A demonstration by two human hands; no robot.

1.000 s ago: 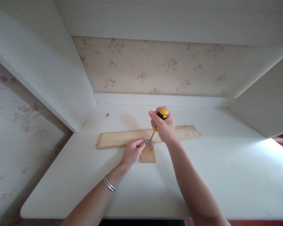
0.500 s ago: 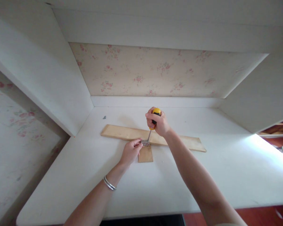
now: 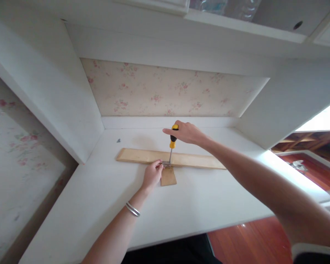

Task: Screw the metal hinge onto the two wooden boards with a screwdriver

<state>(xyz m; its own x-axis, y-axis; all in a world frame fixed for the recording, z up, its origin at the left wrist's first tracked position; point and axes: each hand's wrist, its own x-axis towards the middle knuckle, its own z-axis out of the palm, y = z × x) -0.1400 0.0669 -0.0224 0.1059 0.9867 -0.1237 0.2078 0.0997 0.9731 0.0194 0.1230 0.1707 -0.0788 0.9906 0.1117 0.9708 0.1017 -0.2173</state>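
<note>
Head cam: right hand point(image 3: 187, 132) grips screwdriver point(image 3: 172, 141) upright on hinge point(image 3: 166, 165); left hand point(image 3: 151, 175) pinches hinge near desk's back edge, mid-screwing; needs steady downward turn.

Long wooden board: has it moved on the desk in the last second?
Yes. The long wooden board has swung against the desk's back rail: its right end, tilted toward the rail before, now lies slightly nearer the person.

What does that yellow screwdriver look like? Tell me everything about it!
The screwdriver has a yellow handle with a black band and a thin, silvery metal shaft. It stands nearly upright, tip down, on a small metal hinge where a long wooden board meets a small wooden piece. The right hand grips the top of the handle, hiding part of it. The left hand steadies the hinge beside the tip. All of this sits on a white desk.
</note>
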